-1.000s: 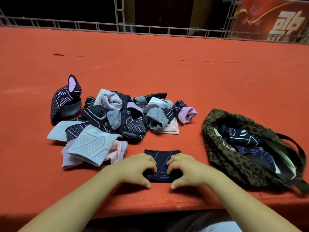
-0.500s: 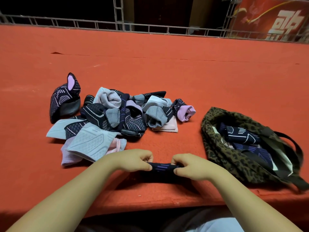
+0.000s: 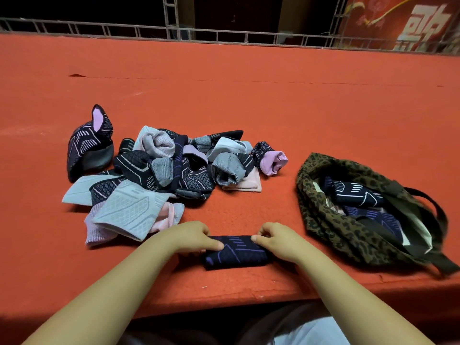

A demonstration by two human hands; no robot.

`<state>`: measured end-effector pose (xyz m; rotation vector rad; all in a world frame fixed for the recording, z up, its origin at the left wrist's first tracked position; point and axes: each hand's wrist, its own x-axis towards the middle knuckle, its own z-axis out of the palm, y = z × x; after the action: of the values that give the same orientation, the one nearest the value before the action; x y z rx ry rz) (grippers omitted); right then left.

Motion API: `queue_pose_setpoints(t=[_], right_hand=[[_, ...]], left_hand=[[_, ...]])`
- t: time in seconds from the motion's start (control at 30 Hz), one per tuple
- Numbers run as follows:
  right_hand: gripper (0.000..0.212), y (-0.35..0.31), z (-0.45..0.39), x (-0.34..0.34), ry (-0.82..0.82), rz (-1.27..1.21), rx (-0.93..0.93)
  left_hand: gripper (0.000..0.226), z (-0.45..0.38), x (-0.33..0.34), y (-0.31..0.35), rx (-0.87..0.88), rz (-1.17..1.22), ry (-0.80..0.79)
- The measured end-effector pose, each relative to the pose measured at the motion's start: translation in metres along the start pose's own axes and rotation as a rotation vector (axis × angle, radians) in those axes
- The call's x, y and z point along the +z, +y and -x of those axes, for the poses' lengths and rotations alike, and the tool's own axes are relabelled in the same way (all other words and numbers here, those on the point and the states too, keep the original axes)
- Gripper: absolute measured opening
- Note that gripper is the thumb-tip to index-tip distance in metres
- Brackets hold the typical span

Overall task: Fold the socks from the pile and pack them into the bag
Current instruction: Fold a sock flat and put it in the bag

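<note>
A dark navy sock with purple lines (image 3: 236, 252) lies folded into a short band near the table's front edge. My left hand (image 3: 194, 236) grips its left end and my right hand (image 3: 276, 239) grips its right end. Behind them to the left spreads the pile of socks (image 3: 159, 175), in grey, pink, lilac and dark patterned colours. The leopard-print bag (image 3: 331, 225) lies open at the right, with two folded dark socks (image 3: 356, 195) inside it.
The table is covered in orange-red felt (image 3: 249, 100), and its front edge runs just below my hands. A dark sock (image 3: 87, 150) stands apart at the pile's left. A metal railing (image 3: 224, 36) borders the far side, with a red banner (image 3: 410, 21) behind.
The sock lay flat as a wider square under both hands a second ago. I have folded it over toward me into a narrower band, and both hands now hold its ends.
</note>
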<state>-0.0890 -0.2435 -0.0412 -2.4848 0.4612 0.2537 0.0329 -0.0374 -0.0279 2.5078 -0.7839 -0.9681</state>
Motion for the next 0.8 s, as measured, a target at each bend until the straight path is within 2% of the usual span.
queue_pose_setpoints(t=[0.1,0.17,0.23,0.33,0.4,0.47,0.6,0.7,0.8], right_hand=[[0.03,-0.001,0.003,0.003,-0.052,0.123,-0.02],[0.029,0.001,0.009,0.007,-0.017,0.118,-0.061],[0.027,0.002,0.018,0.009,0.031,-0.059,-0.08],[0.025,0.008,0.031,0.005,0.183,-0.445,-0.037],[0.02,0.015,0.035,-0.004,0.332,-0.631,-0.02],[0.012,0.028,0.038,-0.019,0.45,-0.763,-0.039],[0.034,0.058,0.054,-0.059,0.583,-0.953,-0.01],[0.036,0.086,0.066,-0.093,0.779,-0.97,0.018],[0.03,0.114,0.07,-0.122,0.942,-0.981,0.028]], left_hand=[[0.031,0.005,0.005,0.003,-0.025,-0.023,-0.078],[0.029,0.007,0.008,0.007,-0.025,-0.05,-0.107],[0.019,0.008,0.008,0.011,0.014,0.015,-0.159],[0.006,0.007,0.01,0.028,0.094,0.37,-0.23],[0.01,0.004,0.013,0.049,0.154,0.585,-0.19],[0.013,-0.003,0.017,0.074,0.232,0.678,-0.114],[0.02,-0.021,0.026,0.13,0.353,0.861,0.028],[0.035,-0.037,0.033,0.177,0.388,0.954,0.082],[0.041,-0.055,0.038,0.222,0.464,0.937,0.121]])
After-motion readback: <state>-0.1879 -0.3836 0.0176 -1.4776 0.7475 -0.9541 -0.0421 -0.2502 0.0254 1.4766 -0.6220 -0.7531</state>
